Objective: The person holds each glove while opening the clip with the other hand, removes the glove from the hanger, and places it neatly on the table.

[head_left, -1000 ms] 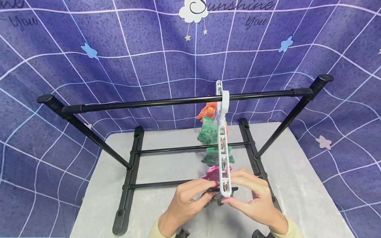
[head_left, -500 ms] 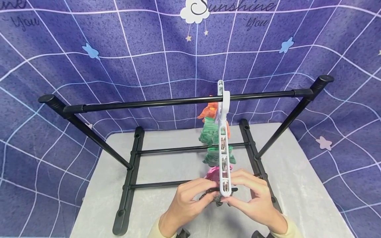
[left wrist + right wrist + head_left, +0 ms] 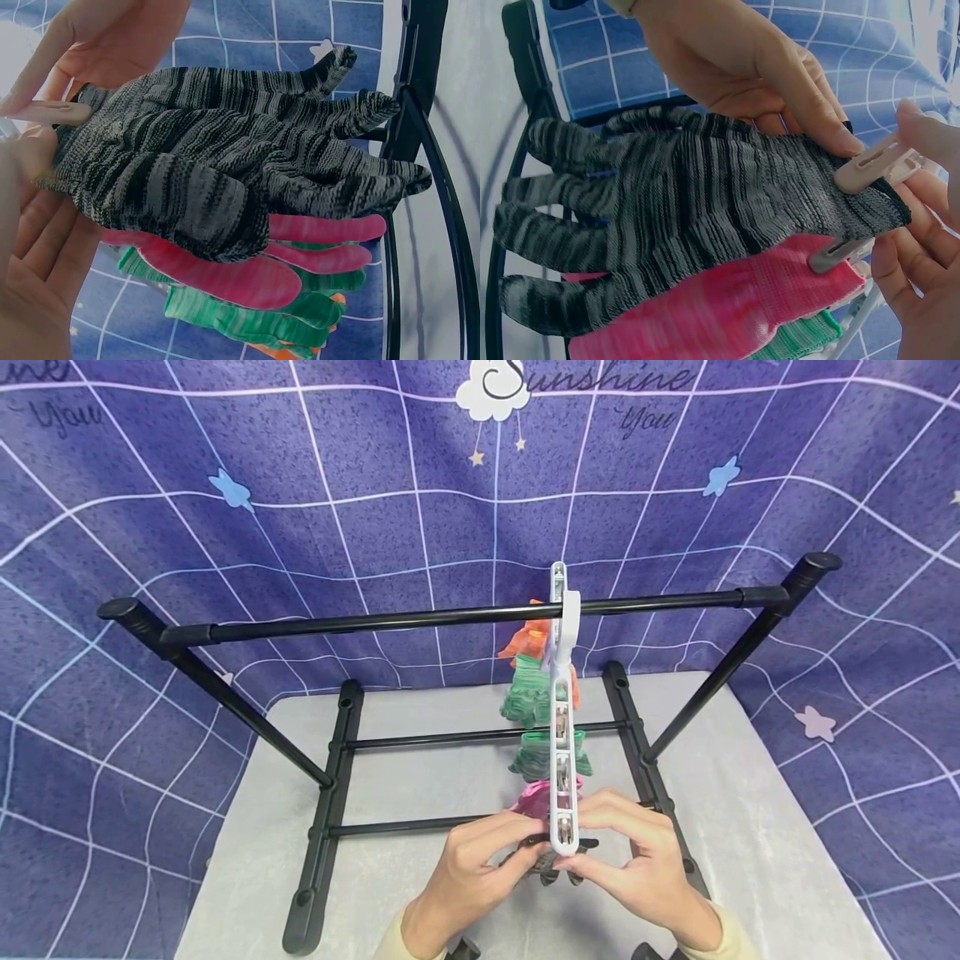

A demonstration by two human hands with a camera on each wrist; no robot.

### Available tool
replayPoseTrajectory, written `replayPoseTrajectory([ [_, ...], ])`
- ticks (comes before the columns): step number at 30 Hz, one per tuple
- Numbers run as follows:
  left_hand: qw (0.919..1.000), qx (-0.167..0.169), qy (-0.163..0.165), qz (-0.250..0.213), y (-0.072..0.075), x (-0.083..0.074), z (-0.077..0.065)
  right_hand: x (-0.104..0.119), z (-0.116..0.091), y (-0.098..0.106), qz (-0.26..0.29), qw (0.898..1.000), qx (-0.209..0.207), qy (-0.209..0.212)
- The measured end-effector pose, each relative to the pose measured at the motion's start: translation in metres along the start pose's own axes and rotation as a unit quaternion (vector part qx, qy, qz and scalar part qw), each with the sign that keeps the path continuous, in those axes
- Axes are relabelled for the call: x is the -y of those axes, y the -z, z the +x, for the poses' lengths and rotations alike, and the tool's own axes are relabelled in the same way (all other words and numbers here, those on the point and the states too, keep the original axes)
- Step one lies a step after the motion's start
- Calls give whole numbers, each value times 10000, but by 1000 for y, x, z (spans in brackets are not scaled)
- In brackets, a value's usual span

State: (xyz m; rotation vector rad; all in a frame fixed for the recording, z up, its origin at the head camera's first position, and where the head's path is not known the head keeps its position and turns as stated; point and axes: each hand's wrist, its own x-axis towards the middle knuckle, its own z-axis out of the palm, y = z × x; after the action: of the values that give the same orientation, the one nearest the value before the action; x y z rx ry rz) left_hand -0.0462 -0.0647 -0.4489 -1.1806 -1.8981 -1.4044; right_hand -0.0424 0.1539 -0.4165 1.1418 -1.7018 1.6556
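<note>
A grey-and-black striped knit glove [image 3: 697, 187] hangs by its cuff from the near end of a white clip hanger [image 3: 562, 760]. My left hand [image 3: 476, 868] pinches the cuff from the left, thumb on the knit. From the right, my right hand [image 3: 637, 864] pinches the handle of a pale clip [image 3: 866, 169], whose jaws overlap the cuff. Behind it a pink glove [image 3: 682, 307] hangs from another clip [image 3: 829, 255]. Farther back along the hanger come green gloves [image 3: 528, 689] and an orange one [image 3: 532, 639].
The hanger's hook [image 3: 570, 618] sits on the top bar [image 3: 375, 620] of a black rack, right of its middle. Slanting posts [image 3: 247, 714] and base rails [image 3: 326, 810] flank the gloves. A blue gridded cloth [image 3: 360, 468] rises behind the pale tabletop [image 3: 420, 785].
The hanger's near end has shifted very slightly left in the last half second. The striped glove's fingers have swung a little. Both hands keep nearly the same place and grip.
</note>
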Motion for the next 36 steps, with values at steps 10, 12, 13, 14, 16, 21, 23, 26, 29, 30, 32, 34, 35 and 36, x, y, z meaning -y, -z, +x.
replayPoseTrajectory([
  [10, 10000, 15, 13, 97, 0, -1, 0, 2, 3, 0, 31, 10000, -39, 3],
  [12, 10000, 15, 44, 87, -1, -1, 1, 3, 4, -1, 52, 10000, -58, 12],
  [13, 10000, 17, 63, 71, -1, -1, 1, 3, 4, -1, 71, 9999, -71, 11],
  [14, 9999, 20, 86, 59, -1, -2, 1, 4, 5, -1, 93, 9999, -84, 12],
  [16, 9999, 25, 87, 44, -2, -2, 2, 4, 6, -2, 125, 9999, -103, 2],
  [21, 10000, -8, 65, 60, -2, -2, 2, 4, 6, -2, 151, 9998, -133, -28],
  [23, 9999, -21, 83, 65, -2, -2, 2, 3, 5, -1, 143, 9998, -137, -37],
  [26, 9999, -14, 105, 51, -3, -3, 2, 3, 3, 0, 126, 9998, -140, -59],
  [29, 10000, -6, 95, 20, -3, -3, 2, 2, 3, 1, 148, 9998, -146, -22],
  [30, 10000, -7, 77, 4, -3, -3, 2, 2, 3, 1, 153, 9998, -153, -14],
  [32, 10000, -13, 52, -6, -3, -3, 2, 2, 3, 0, 175, 9997, -182, 24],
  [34, 10000, -23, 32, -14, -4, -2, 2, 4, 4, -1, 197, 9996, -214, 42],
  [35, 10000, -25, 29, -17, -4, -2, 2, 4, 5, -2, 200, 9995, -234, 42],
  [36, 10000, -26, 27, -22, -4, -2, 2, 4, 5, -2, 197, 9995, -250, 30],
])
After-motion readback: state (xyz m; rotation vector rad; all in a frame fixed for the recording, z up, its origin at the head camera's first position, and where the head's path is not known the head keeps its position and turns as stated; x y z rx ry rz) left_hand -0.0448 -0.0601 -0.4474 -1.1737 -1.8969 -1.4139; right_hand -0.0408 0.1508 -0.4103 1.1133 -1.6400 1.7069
